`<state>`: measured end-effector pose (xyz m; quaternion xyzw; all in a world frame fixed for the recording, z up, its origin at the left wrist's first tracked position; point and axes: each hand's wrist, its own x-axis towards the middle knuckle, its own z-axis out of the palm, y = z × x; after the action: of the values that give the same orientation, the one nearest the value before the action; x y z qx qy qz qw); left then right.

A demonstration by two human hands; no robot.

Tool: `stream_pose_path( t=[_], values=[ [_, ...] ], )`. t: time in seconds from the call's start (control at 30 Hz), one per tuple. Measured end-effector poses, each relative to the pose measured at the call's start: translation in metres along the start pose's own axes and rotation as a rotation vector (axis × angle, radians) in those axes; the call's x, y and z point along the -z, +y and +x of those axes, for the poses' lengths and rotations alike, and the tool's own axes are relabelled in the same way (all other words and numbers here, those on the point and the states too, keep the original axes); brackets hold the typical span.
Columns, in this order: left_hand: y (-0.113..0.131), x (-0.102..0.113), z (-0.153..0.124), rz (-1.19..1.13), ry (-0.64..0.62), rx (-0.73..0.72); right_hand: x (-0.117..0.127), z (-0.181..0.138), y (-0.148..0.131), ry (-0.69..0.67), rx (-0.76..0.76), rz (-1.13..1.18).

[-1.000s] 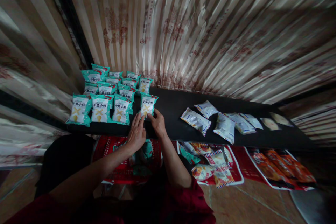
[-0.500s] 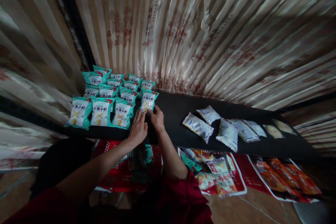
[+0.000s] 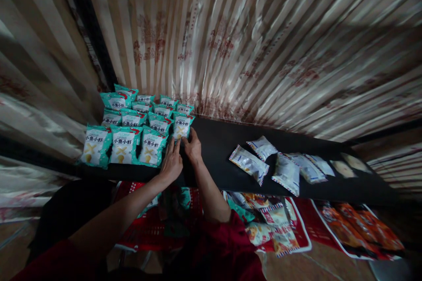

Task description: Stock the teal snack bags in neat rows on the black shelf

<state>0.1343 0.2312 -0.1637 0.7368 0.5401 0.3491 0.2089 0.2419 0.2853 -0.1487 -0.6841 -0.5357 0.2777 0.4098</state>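
A teal-and-white snack bag [image 3: 182, 125] stands upright on the black shelf [image 3: 211, 149], at the right end of a block of matching bags. The fingers of my left hand [image 3: 171, 160] press together against its lower left front. My right hand [image 3: 193, 146] pinches its lower right edge, with thumb and fingertips close to the left hand's. Just left of the hands stands a front-row teal bag [image 3: 152, 147], with more bags in rows behind. The far side of the held bag is hidden.
Silvery bags [image 3: 250, 162] lie flat along the shelf to the right, near pale flat packs [image 3: 343, 168]. Below hang red baskets [image 3: 305, 232] with assorted snack bags and orange packets [image 3: 359, 226]. A striped curtain [image 3: 231, 44] backs the shelf.
The snack bag between my hands has shifted slightly left, closer to the neighbouring bags, and both hands have moved with it. The view has tilted a little.
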Motion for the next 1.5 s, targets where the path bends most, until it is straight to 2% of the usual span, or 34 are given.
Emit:
stream_pose_path(
  t=[0.2,0.4,0.6,0.77,0.97,1.1,1.2,1.3,1.43,1.5],
  values=[
    [0.0,-0.003,0.002,-0.002,-0.004,0.011,0.001,-0.001,-0.007,-0.002,-0.006,-0.051],
    [-0.001,-0.002,0.003,0.006,0.002,0.009,-0.001,-0.001,-0.004,0.081,0.054,-0.078],
    [-0.001,-0.001,0.006,0.004,-0.004,0.009,-0.002,-0.004,-0.008,0.037,0.066,-0.11],
    [0.005,0.002,-0.004,-0.039,-0.001,-0.005,0.003,-0.016,-0.009,0.072,0.066,-0.09],
    [0.017,0.01,-0.039,-0.091,0.024,-0.035,0.007,-0.06,-0.004,0.182,0.08,-0.019],
    [0.023,0.022,-0.07,-0.134,0.033,-0.061,0.007,-0.106,-0.006,0.238,0.107,0.059],
    [0.023,0.034,-0.097,-0.159,-0.024,-0.079,0.003,-0.146,-0.006,0.249,0.126,0.084],
    [0.016,0.042,-0.126,-0.146,-0.154,-0.057,-0.005,-0.186,0.0,0.156,0.109,0.001],
    [-0.011,0.042,-0.159,-0.002,-0.362,0.108,-0.021,-0.225,0.022,-0.118,0.025,-0.287],
    [-0.028,0.04,-0.174,0.134,-0.472,0.23,-0.03,-0.238,0.037,-0.312,-0.065,-0.476]
  ],
)
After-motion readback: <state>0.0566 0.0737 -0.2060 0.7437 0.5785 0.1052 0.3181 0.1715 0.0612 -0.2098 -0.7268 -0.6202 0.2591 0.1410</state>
